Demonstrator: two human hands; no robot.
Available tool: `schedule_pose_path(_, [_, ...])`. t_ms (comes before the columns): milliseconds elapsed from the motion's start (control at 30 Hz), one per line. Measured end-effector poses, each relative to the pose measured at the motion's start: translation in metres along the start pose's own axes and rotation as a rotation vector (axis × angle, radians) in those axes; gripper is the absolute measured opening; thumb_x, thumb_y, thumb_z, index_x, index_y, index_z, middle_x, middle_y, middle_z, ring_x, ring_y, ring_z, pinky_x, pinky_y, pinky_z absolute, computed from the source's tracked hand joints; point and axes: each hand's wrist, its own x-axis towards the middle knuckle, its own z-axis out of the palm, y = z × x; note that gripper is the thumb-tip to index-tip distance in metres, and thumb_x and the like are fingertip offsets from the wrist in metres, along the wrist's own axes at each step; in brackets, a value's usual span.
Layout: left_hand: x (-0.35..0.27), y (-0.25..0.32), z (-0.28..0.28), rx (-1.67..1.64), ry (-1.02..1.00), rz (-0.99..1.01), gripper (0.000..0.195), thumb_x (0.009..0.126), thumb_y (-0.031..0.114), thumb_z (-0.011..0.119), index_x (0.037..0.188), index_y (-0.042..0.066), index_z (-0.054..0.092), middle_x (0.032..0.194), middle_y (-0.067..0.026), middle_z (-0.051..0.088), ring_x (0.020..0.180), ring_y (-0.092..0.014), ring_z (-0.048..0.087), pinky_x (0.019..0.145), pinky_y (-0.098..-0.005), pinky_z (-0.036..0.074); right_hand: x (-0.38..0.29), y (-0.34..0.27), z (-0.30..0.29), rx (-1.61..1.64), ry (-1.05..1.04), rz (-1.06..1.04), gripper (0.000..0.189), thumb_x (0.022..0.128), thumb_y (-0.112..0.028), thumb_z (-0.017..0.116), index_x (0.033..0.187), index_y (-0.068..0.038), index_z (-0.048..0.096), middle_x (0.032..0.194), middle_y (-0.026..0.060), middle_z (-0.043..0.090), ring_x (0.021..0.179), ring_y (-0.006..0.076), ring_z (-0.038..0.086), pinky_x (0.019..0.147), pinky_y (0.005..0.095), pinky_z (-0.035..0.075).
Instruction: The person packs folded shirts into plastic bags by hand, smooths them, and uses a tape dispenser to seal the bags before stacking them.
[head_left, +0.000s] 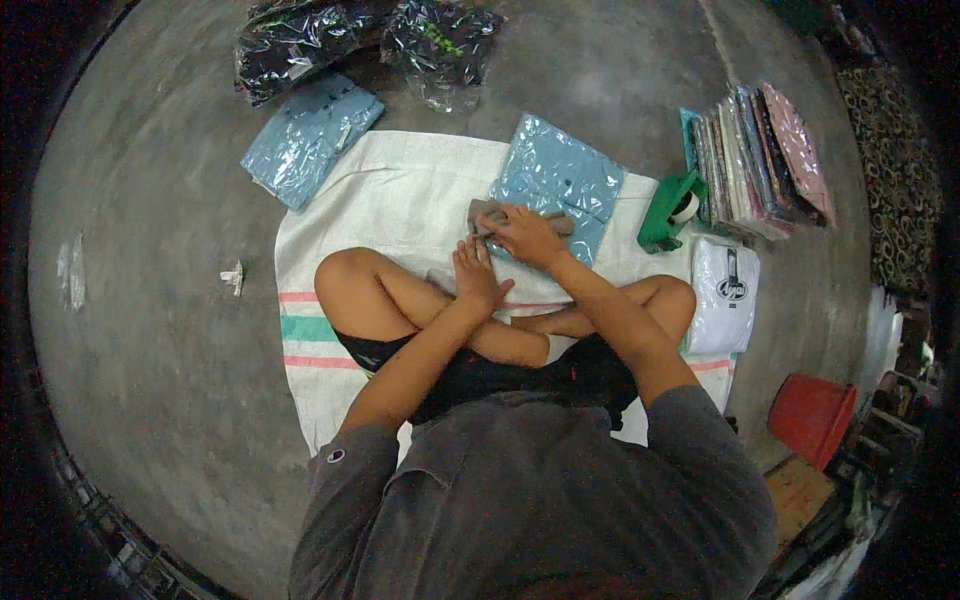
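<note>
My left hand (478, 276) lies palm down with its fingertips at the near edge of a brownish-grey folded cloth (486, 212). My right hand (525, 234) rests on that cloth with bent fingers; whether it pinches the fabric is hard to tell. Under and beyond the cloth lies a light-blue folded garment in clear plastic (559, 176). Both sit on a white woven sheet (420, 180) with pink and green stripes, in front of my crossed legs. Something grey and partly hidden shows left of my left hand.
Another blue packaged garment (311, 139) lies far left, near dark plastic-wrapped bundles (442, 52). At right are a green tape dispenser (664, 214), a row of packaged folded cloths (742, 165), a white packet (724, 300) and a red bucket (810, 420).
</note>
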Motion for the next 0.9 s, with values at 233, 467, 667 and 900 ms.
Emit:
schedule_pose_path(233, [0.01, -0.001, -0.008, 0.074, -0.135, 0.045, 0.101, 0.08, 0.066, 0.051, 0.144, -0.005, 0.019, 0.151, -0.0216, 0.019, 0.139, -0.042, 0.017, 0.11, -0.0512, 0.016, 0.007, 0.004, -0.002, -0.018, -0.115, -0.019, 0.043, 0.084, -0.017, 0.057, 0.126, -0.024, 0.054, 0.101, 0.0127, 0.053, 0.08, 0.0293, 0.061, 0.062, 0.04, 0.053])
schedule_pose_path(467, [0.019, -0.018, -0.038, -0.009, -0.273, 0.231, 0.078, 0.08, 0.057, 0.058, 0.134, 0.003, 0.047, 0.15, -0.0197, 0.025, 0.137, -0.042, 0.023, 0.104, -0.0566, 0.028, 0.028, 0.027, -0.012, 0.084, -0.122, -0.034, 0.045, 0.082, -0.016, 0.058, 0.125, -0.027, 0.052, 0.103, 0.0114, 0.054, 0.081, 0.0302, 0.063, 0.059, 0.041, 0.054])
schedule_pose_path(667, [0.021, -0.019, -0.04, 0.091, -0.35, 0.285, 0.094, 0.082, 0.06, 0.054, 0.138, -0.011, 0.029, 0.146, -0.0296, 0.025, 0.133, -0.045, 0.03, 0.105, -0.0492, 0.032, 0.066, 0.087, -0.032, -0.116, -0.062, 0.227, 0.033, 0.088, -0.018, 0.051, 0.119, -0.028, 0.054, 0.093, 0.0122, 0.054, 0.084, 0.0338, 0.062, 0.068, 0.0454, 0.053])
schedule_pose_path(900, [0.021, -0.03, -0.036, -0.005, -0.325, 0.28, 0.102, 0.08, 0.06, 0.056, 0.138, -0.016, 0.019, 0.143, -0.0346, 0.026, 0.132, -0.046, 0.031, 0.107, -0.0447, 0.032, 0.104, 0.158, -0.029, -0.199, 0.132, 0.51, 0.031, 0.089, -0.022, 0.05, 0.12, -0.029, 0.055, 0.104, 0.0153, 0.056, 0.084, 0.0373, 0.062, 0.068, 0.0471, 0.052])
